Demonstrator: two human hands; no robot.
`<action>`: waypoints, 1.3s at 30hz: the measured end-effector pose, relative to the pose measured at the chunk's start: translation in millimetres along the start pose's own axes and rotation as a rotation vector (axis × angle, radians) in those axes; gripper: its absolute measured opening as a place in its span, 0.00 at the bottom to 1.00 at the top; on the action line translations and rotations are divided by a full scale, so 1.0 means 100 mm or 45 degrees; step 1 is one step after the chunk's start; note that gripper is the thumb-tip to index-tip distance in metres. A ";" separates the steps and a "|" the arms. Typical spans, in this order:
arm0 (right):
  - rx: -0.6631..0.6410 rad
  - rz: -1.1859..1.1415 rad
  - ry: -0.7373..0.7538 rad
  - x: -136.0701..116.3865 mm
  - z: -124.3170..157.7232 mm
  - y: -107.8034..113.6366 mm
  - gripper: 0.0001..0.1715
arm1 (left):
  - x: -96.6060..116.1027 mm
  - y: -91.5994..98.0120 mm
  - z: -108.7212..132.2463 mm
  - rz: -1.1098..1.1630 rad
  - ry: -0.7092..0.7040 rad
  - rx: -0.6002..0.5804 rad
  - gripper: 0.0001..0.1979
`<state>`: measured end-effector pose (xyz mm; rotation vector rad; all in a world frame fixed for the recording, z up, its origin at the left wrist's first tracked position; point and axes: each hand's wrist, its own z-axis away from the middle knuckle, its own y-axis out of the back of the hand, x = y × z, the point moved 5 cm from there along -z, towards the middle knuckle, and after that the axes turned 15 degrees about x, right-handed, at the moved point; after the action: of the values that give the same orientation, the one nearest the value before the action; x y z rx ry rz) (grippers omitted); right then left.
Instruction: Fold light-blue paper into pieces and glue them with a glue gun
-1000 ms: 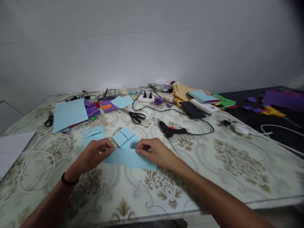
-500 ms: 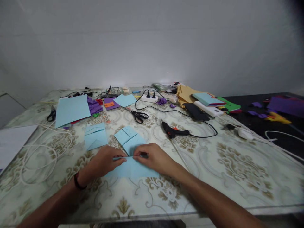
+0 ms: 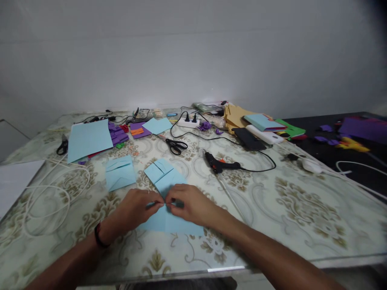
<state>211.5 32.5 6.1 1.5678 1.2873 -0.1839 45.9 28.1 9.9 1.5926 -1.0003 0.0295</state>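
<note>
A light blue sheet of paper (image 3: 178, 226) lies near the front of the table, with a crease down its middle. My left hand (image 3: 140, 207) pinches its far edge, thumb against fingers. Right beside it, my right hand (image 3: 187, 203) pinches the same edge, and the fingertips of both hands nearly meet. Just beyond them lies a folded blue paper piece (image 3: 163, 172), partly covered by my right hand. Another folded blue piece (image 3: 120, 173) rests to its left.
Beyond my hands lie black scissors (image 3: 175, 146) and a glue gun (image 3: 219, 162) with its cord. A white power strip (image 3: 188, 122) stands at the back. Blue sheets (image 3: 90, 141) and purple strips are at the left, by a looped white cable (image 3: 68, 193). A phone (image 3: 249, 139) lies right.
Both hands have drawn together along the paper's far edge, their fingertips now closer. The raised edge strip seen earlier between the fingers is less visible. The view has shifted slightly.
</note>
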 end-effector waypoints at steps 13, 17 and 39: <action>0.024 -0.132 -0.162 0.09 -0.08 0.41 0.10 | -0.23 0.43 -0.10 0.222 0.111 0.116 0.08; 0.022 -0.138 -0.186 0.13 -0.10 0.56 0.08 | -0.32 0.53 -0.13 0.162 0.155 0.120 0.09; -0.068 -1.164 -1.007 0.23 0.06 0.00 0.26 | 0.20 0.58 -0.01 0.089 -0.418 0.550 0.10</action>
<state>223.7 42.0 -12.3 0.6128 1.2229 -1.1951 24.1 21.1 67.5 1.9971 -1.3716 0.0344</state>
